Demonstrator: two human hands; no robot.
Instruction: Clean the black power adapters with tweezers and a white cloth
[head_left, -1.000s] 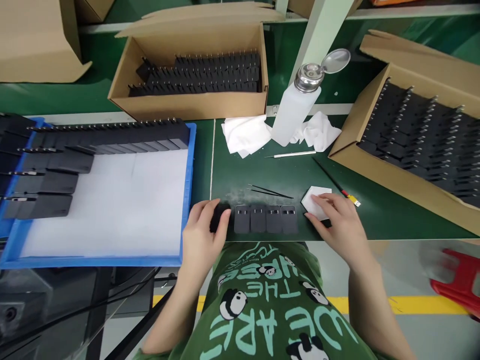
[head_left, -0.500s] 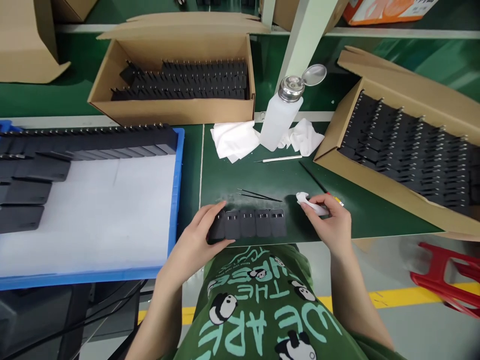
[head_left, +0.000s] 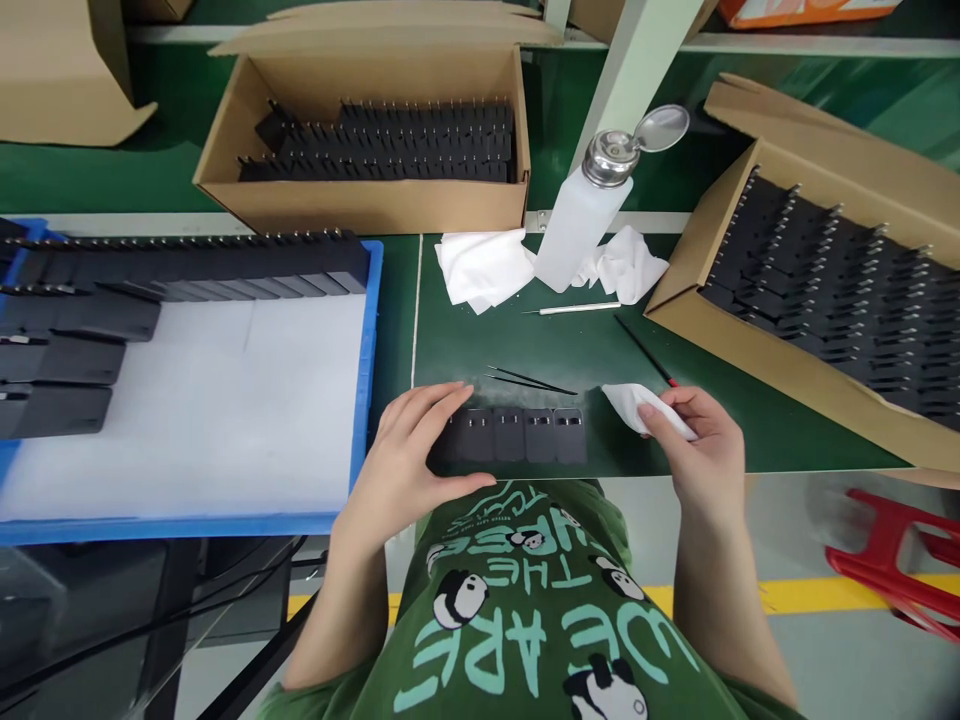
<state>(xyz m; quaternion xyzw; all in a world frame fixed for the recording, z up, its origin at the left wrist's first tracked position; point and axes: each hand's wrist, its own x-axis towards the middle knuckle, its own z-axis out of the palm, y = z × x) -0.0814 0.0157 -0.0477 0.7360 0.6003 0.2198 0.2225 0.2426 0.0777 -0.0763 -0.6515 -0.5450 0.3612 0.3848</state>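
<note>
A row of several flat black plastic pieces (head_left: 508, 437), each with small shiny contacts near its top, lies along the front edge of the green table. My left hand (head_left: 409, 445) curves around the row's left end, thumb and fingers spread apart, hiding part of the leftmost piece. To the right of the row, my right hand (head_left: 701, 440) pinches a folded white wipe (head_left: 630, 407), whose pointed end sticks out leftward above the table. Black tweezers (head_left: 534, 381) rest just behind the row. Behind my right hand lies a thin black stick (head_left: 643, 347) with a red part.
A white pump bottle (head_left: 581, 225) with its lid raised stands between crumpled white wipes (head_left: 487, 268). Near them lies a white pen-like tool (head_left: 577, 309). Cardboard boxes (head_left: 360, 208) of black parts stand at the back and right. On the left is a blue-rimmed tray (head_left: 367, 350).
My right hand has shifted right, away from the row, and the wipe in it now shows a longer pointed shape. My left hand stays at the row's left end, its fingers slightly more spread.
</note>
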